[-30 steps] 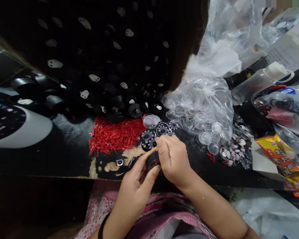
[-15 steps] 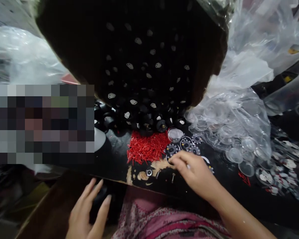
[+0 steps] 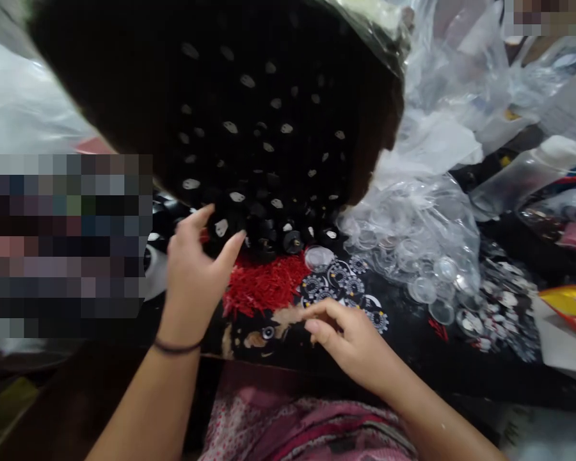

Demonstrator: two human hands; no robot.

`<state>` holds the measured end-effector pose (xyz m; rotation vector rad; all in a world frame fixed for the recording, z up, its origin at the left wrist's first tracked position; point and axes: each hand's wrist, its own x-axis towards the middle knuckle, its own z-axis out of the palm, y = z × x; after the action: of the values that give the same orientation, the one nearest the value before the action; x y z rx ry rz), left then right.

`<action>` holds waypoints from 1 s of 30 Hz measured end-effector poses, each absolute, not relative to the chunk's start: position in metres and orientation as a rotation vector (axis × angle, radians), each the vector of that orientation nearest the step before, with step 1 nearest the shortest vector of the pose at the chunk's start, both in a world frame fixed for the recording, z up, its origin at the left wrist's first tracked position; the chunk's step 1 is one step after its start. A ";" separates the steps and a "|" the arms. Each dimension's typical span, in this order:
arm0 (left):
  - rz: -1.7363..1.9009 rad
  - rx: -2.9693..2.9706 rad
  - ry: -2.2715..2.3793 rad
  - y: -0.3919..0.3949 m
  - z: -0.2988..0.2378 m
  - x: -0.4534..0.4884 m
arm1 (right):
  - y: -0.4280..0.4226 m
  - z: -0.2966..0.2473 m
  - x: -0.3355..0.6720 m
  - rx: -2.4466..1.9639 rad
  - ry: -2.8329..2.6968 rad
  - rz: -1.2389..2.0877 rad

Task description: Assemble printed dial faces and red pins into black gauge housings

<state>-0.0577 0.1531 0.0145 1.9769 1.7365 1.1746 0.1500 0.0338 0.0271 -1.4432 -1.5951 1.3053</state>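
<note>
My left hand (image 3: 194, 262) reaches to the front of a heap of black round parts. Its thumb and fingers are apart around a black part with a white tag (image 3: 221, 228); contact is unclear. Over the front of the dark table, my right hand (image 3: 348, 339) is closed, thumb and index fingertips drawn together; anything between them is too small to make out. Just behind it lie printed black-and-white dial discs (image 3: 340, 274). A pile of thin red pointers (image 3: 264, 282) lies between the hands. A small round part (image 3: 267, 333) sits near the table's front edge.
A large dark sack (image 3: 125, 83) opens toward me, full of black parts. Clear plastic bags (image 3: 413, 211) spill clear round covers (image 3: 425, 289) on the right. Beyond are mixed small parts (image 3: 504, 314), a clear bottle (image 3: 528, 176) and a yellow packet (image 3: 573, 307).
My left hand has risen from below the table edge to the black parts. My right hand has drawn slightly off the dial discs. The view has swung a little to the right.
</note>
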 end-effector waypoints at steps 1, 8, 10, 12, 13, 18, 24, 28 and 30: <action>1.169 2.034 1.622 0.133 0.012 -0.054 | 0.035 0.025 0.149 -1.427 -1.488 1.355; 0.857 1.217 1.256 0.034 -0.017 -0.034 | 0.040 0.022 0.146 -1.441 -1.378 1.428; 0.839 0.806 1.223 0.031 -0.019 -0.029 | 0.041 0.025 0.154 -1.438 -1.490 1.415; 0.849 0.533 1.173 0.030 -0.016 -0.024 | 0.046 0.028 0.170 -1.585 -1.652 1.207; 0.859 0.450 1.142 0.030 -0.014 -0.022 | 0.049 0.028 0.179 -1.719 -1.728 1.036; 0.904 0.342 1.000 0.026 -0.002 -0.007 | 0.058 0.018 0.216 -2.170 -1.802 0.534; 0.901 0.232 0.890 0.027 -0.001 0.004 | 0.051 0.018 0.198 -1.639 -1.288 1.300; 1.041 0.262 0.932 0.032 0.000 0.007 | 0.045 0.023 0.182 -1.524 -1.236 1.339; 1.048 0.300 0.945 0.033 0.000 0.010 | 0.043 0.026 0.175 -1.554 -1.316 1.176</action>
<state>0.0098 0.0327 0.0004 0.2998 0.9446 1.0475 0.1750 0.0433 0.0262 -1.5540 -1.3158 1.1761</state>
